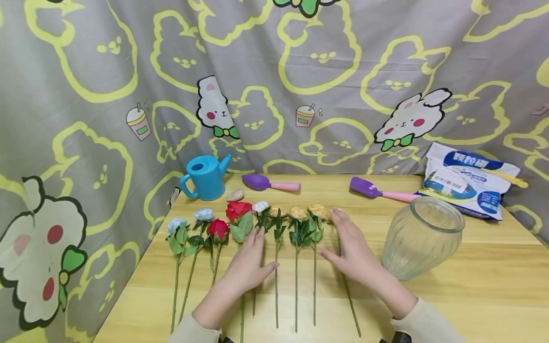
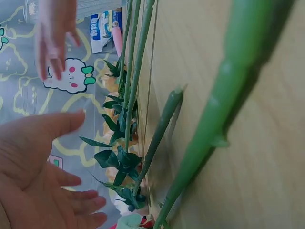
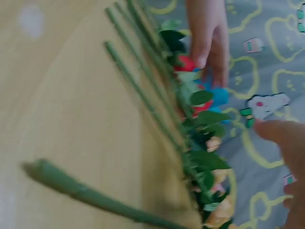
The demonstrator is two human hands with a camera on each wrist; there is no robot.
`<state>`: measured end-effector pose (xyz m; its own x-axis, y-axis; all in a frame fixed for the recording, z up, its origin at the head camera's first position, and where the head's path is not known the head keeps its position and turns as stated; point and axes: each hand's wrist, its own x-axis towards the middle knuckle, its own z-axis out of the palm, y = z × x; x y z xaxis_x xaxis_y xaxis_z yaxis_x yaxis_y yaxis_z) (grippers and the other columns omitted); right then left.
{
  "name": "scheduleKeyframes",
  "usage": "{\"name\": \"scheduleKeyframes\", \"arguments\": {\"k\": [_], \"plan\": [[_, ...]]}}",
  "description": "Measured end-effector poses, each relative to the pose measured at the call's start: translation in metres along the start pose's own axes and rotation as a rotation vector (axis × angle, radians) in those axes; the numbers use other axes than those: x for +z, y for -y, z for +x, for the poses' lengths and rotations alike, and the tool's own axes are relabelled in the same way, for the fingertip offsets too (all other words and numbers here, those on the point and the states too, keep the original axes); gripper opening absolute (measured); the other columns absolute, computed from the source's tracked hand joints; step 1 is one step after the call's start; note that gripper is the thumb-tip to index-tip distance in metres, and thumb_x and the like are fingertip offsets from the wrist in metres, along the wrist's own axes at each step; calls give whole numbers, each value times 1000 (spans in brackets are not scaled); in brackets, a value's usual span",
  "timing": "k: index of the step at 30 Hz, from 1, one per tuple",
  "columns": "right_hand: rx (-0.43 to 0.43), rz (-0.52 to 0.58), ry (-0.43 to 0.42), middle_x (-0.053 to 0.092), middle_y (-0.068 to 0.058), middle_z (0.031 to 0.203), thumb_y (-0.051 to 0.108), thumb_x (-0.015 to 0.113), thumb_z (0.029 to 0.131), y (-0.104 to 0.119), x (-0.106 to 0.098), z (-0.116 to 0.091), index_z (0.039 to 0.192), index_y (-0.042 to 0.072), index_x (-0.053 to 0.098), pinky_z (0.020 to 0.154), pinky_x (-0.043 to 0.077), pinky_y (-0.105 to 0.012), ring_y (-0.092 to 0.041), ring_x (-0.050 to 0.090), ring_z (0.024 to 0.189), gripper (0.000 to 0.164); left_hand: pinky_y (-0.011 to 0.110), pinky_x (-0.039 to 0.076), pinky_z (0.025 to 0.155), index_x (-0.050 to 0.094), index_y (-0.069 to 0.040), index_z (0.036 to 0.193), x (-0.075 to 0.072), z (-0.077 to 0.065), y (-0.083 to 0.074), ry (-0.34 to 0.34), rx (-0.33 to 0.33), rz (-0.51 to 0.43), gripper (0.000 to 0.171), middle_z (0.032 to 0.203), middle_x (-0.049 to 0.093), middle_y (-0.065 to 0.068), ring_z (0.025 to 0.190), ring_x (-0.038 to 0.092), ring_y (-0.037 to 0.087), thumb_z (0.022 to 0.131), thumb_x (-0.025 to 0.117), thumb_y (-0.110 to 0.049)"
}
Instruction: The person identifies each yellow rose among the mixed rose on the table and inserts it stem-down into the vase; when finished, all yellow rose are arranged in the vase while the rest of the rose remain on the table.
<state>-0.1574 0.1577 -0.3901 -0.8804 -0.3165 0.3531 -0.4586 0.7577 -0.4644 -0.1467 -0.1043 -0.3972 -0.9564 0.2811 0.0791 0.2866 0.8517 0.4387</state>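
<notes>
Artificial flowers lie in a row on the table, heads at the back, stems to the front. Two light blue flowers [image 1: 204, 215] are at the left, then two red roses [image 1: 218, 229], a white flower [image 1: 260, 206] and several yellow flowers [image 1: 317, 211]. My left hand [image 1: 245, 263] is over the stems beside the red roses and the white flower, fingers extended. Over the rightmost stem [image 1: 351, 305] my right hand [image 1: 352, 247] hovers with its thumb spread, partly hiding that flower's head. Neither hand grips anything; in the left wrist view, the left hand [image 2: 47, 176] is off the stems.
A ribbed glass vase [image 1: 422, 238] stands right of the right hand. Behind are a blue watering can [image 1: 208, 178], a stone [image 1: 235, 195], a purple trowel [image 1: 256, 182], a purple scoop [image 1: 364, 186] and a white-and-blue bag [image 1: 467, 183]. A patterned curtain [image 1: 266, 62] backs the table.
</notes>
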Motion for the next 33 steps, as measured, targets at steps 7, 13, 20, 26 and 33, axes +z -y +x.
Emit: {"name": "scheduleKeyframes", "arguments": {"k": [7, 13, 20, 26, 33], "plan": [[-166, 269, -346, 37, -16, 137, 9, 69, 77, 9, -53, -16, 136, 3, 34, 103, 30, -38, -28, 37, 124, 68, 48, 36, 95, 43, 9, 126, -3, 3, 0, -19, -20, -34, 65, 120, 49, 24, 111, 46, 38, 80, 67, -30], [-560, 634, -660, 46, -30, 122, 4, 66, 81, 6, -101, -31, 113, -19, 47, 103, 30, -31, -31, 43, 119, 44, 40, 49, 74, 58, 4, 110, -4, 6, 1, 19, -13, -97, 40, 98, 60, 15, 86, 57, 27, 83, 65, -24], [-473, 768, -916, 52, -30, 116, -9, 66, 76, -26, -125, -56, 106, -22, 50, 105, 24, -35, -33, 43, 118, 36, 29, 50, 70, 63, 2, 100, -2, 12, 5, 84, 16, -233, 23, 86, 63, 4, 78, 59, 17, 84, 62, -14], [-183, 910, -853, 42, -21, 131, -18, 57, 77, -67, -111, -77, 124, -14, 40, 103, 26, -23, -24, 32, 127, 50, 28, 48, 67, 64, -2, 93, -1, 19, 4, 150, -24, -355, 16, 79, 59, -1, 74, 55, 14, 83, 63, -14], [-101, 1009, -667, 39, -11, 135, -23, 52, 76, -95, -81, -90, 135, -6, 28, 99, 30, -16, -16, 35, 126, 65, 24, 44, 54, 61, -9, 75, 5, 20, 6, 168, -38, -323, 8, 62, 59, -2, 55, 52, 10, 83, 61, -10]]}}
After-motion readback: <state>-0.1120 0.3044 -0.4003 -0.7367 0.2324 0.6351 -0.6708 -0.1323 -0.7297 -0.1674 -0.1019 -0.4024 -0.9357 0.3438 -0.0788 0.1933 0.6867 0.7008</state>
